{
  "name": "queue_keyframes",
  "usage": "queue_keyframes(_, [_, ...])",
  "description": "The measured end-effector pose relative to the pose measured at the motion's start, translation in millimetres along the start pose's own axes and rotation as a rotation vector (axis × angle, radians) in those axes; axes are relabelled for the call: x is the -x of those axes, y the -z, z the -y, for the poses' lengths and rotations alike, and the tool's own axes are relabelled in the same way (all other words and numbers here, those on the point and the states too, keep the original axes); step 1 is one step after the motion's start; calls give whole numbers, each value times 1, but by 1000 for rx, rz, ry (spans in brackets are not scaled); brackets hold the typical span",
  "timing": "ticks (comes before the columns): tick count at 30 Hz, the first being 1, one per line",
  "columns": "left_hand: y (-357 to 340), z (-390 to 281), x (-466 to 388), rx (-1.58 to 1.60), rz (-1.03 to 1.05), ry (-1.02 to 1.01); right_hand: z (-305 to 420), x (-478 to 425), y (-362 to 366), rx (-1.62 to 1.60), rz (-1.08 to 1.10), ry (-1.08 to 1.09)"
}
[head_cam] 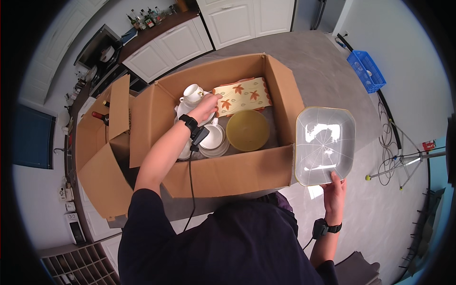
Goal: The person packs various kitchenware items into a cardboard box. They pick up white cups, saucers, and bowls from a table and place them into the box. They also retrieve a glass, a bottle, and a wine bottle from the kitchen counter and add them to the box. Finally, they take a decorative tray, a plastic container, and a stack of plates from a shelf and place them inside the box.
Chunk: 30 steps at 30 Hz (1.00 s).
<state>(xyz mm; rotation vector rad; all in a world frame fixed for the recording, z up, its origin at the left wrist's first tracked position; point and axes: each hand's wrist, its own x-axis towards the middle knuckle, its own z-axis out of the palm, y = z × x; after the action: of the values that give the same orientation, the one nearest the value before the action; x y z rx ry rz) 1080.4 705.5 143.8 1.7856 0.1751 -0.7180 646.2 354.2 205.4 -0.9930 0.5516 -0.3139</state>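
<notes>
A large open cardboard box (228,174) stands before me. My left hand (206,108) reaches inside, its fingers at the left edge of a cream leaf-patterned placemat (245,95); their grip is partly hidden. Under and beside that hand are a white cup (193,93) and white plates (181,110). Nearer me, another white cup (212,137) rests on stacked saucers (215,152), right of which sits a yellow-green round bowl (248,130). Outside the box's right wall, my right hand (334,192) holds a glossy grey square dish (322,146) by its near rim, thumb on top.
At left, a second open cardboard box (103,178) holds a bottle with a red top (100,116). Box flaps stick outward. A grey surface (320,67) extends beyond the box. Farther right are a blue crate (367,71), a tripod (406,160) and loose cables (386,142).
</notes>
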Motion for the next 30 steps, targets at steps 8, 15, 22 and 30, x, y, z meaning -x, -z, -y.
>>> queue_keyframes(8, [-29,-87,154,87,482,-270,10,-22,-57,60,102,-51])
queue_keyframes(15, [-44,-72,178,-310,316,-576,-1,-32,-119,159,281,-194])
queue_keyframes(22, [13,-56,144,192,129,-22,-15,-28,-131,398,559,1])
queue_keyframes(30, [14,-10,60,357,86,131,-20,-28,-127,581,575,127])
